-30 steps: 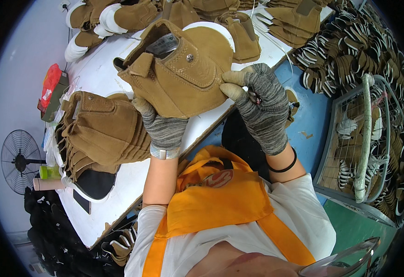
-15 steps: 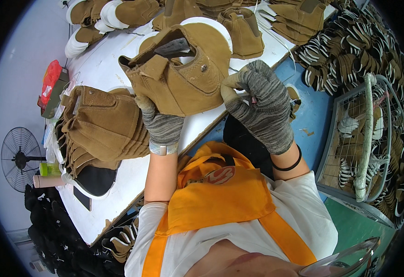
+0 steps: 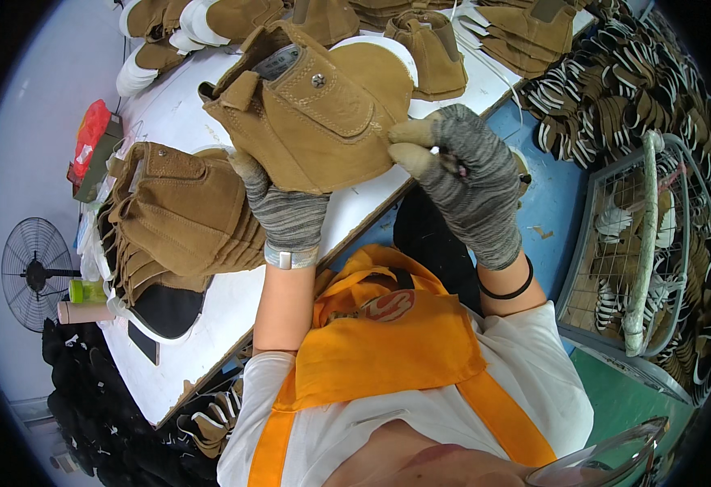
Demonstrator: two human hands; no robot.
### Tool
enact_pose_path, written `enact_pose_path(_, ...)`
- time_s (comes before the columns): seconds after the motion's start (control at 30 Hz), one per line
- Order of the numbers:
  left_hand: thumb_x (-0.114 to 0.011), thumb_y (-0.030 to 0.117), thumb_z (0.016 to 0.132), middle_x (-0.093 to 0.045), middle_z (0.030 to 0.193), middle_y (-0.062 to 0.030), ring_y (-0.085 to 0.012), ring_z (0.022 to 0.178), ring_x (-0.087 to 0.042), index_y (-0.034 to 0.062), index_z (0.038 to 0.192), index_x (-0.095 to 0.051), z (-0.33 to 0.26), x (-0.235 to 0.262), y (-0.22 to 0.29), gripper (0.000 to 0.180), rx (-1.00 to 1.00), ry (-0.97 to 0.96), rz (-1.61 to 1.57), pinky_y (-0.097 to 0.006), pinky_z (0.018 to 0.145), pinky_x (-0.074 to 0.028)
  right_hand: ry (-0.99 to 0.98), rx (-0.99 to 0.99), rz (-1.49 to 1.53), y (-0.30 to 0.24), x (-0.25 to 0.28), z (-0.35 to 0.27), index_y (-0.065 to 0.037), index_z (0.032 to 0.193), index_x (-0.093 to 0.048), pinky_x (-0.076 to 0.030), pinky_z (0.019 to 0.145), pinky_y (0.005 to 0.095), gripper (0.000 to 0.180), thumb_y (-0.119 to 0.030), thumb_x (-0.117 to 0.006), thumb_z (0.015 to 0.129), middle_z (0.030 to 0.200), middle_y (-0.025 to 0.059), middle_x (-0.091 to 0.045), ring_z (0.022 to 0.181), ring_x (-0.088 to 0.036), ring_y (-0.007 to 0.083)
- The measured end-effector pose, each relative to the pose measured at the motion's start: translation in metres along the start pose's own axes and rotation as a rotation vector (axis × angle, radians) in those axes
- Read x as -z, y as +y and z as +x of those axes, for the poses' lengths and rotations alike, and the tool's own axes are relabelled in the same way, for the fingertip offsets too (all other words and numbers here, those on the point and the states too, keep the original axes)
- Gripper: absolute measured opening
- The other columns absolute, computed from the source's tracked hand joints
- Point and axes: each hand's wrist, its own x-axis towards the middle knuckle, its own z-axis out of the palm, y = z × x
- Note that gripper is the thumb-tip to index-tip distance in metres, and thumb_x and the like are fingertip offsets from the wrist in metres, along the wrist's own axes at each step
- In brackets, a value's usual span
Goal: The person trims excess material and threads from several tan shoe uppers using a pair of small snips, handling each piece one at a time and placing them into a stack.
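A tan suede shoe upper [image 3: 315, 122] with a stitched flap and a round metal snap is held up above the white table. My left hand [image 3: 286, 207], in a grey knitted glove with light fingertips, grips its lower left edge. My right hand [image 3: 473, 174], gloved alike, pinches at the upper's right edge with thumb and index finger. A tiny white speck shows between those fingers; I cannot make out what it is. Left of my left hand lies a stack of similar tan uppers [image 3: 181, 215], the top one also with a snap.
More tan uppers [image 3: 432, 61] with white edges line the far side of the white table [image 3: 177, 369]. A metal wire cart [image 3: 635, 243] and a heap of shoe pieces [image 3: 615, 89] stand at right. On the left are a fan [image 3: 37, 272], a red bag [image 3: 91, 134] and a phone-like dark slab [image 3: 144, 342].
The held upper has turned and tilted, so its flap and snap now face me more fully. My left hand has shifted slightly; my right fingertips stay by its right edge.
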Motion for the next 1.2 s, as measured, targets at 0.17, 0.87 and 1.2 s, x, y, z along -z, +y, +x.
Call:
enact_pose_path(0.17, -0.062, 0.05, 0.081, -0.039, 0.141, -0.0052, -0.0268, 0.129, -0.037, 0.0163, 0.138, -0.036, -0.006, 0.005, 0.0, 0.071, -0.01, 0.037, 0.069, -0.05, 0.109, -0.028, 0.003, -0.114, -0.078, -0.002, -0.005, -0.003, -0.007, 0.09, -0.069, -0.05, 0.065, 0.0301, 0.017, -0.016, -0.074, 0.076, 0.079, 0.0065, -0.062, 0.071, -0.061, 0.0195)
enact_pose_path(0.87, -0.057, 0.045, 0.087, -0.044, 0.134, -0.0117, -0.0276, 0.124, -0.041, 0.004, 0.135, -0.037, -0.042, 0.017, -0.028, 0.066, -0.141, -0.093, 1.517, -0.041, 0.108, -0.03, -0.005, -0.195, 0.319, 0.001, -0.049, 0.009, -0.003, 0.085, -0.062, -0.051, 0.066, 0.0273, 0.018, -0.016, -0.07, 0.076, 0.077, 0.0063, -0.063, 0.068, -0.061, 0.0161)
enact_pose_path(1.2, -0.058, 0.041, 0.088, -0.043, 0.133, -0.0139, -0.0261, 0.122, -0.044, 0.0004, 0.135, -0.033, -0.033, -0.033, -0.028, 0.067, -0.078, 0.146, 0.31, -0.038, 0.106, -0.035, -0.193, -0.184, 0.246, 0.02, -0.041, -0.002, -0.002, 0.095, -0.062, -0.052, 0.07, 0.0275, 0.018, -0.015, -0.065, 0.082, 0.088, 0.0059, -0.065, 0.075, -0.062, 0.0169)
